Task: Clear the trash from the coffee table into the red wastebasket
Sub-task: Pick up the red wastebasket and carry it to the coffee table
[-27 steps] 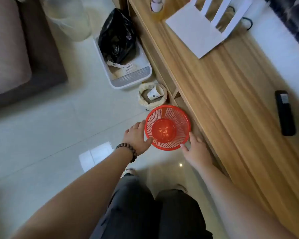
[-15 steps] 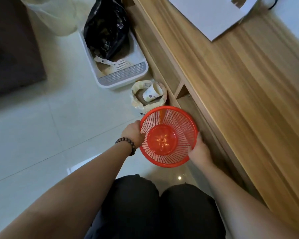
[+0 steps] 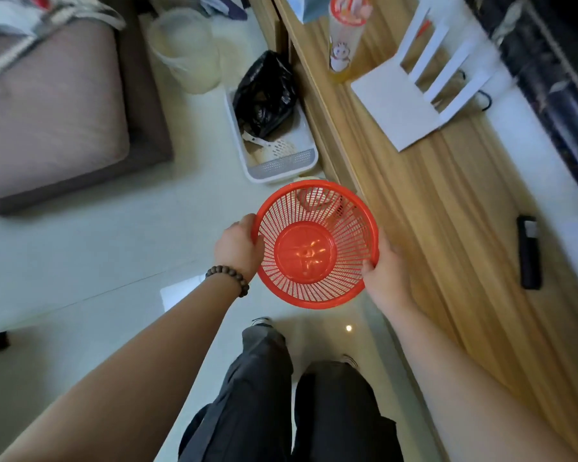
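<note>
A white router (image 3: 414, 95) with upright antennas is lying on the wooden cabinet (image 3: 447, 228), a dark remote (image 3: 529, 252) sitting well apart from it near the white ledge. A printed cup (image 3: 344, 35) (somewhat blurred) is standing beyond the router. On the floor, a black bag (image 3: 264, 91) is resting in a white tray (image 3: 281, 161).

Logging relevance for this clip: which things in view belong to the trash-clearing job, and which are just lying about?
Belongs to the job:
red wastebasket, empty
left hand and right hand, gripping its rim

Just lying about:
black remote on the wooden surface
white router
drink cup
black bag in a white tray
</note>
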Available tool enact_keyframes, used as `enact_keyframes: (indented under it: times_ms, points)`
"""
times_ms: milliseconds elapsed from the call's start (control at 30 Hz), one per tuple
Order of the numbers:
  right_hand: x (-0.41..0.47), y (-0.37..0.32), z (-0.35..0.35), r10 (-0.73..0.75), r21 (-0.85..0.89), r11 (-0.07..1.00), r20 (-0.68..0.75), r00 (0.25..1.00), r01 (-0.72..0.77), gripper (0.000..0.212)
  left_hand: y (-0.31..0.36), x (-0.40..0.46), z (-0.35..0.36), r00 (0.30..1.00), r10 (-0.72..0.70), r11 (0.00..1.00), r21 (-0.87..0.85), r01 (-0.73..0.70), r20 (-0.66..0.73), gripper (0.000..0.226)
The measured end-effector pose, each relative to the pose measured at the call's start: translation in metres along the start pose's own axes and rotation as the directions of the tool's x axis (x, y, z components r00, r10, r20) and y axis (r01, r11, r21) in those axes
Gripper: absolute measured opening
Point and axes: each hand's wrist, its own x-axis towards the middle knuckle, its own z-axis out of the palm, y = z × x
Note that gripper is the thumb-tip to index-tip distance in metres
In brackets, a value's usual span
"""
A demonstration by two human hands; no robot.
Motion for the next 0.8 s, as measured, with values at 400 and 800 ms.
enact_keyframes:
  times_ms: [400, 800]
  points:
    - [-0.096, -0.170, -0.183, -0.343, 0.023, 0.938, -0.085, 0.936, 0.346, 0.055, 0.101, -0.098, -0.218, 0.970, -0.116, 0.972, -0.226, 0.066, -0.214, 0.035]
    - [-0.138, -0.218, -0.165, -0.641, -0.001, 0.765, 0.105, 0.761, 0.644, 0.053, 0.081, -0.218, -0.253, 0.786, -0.402, 0.895, -0.382, 0.229, -0.469, 0.033]
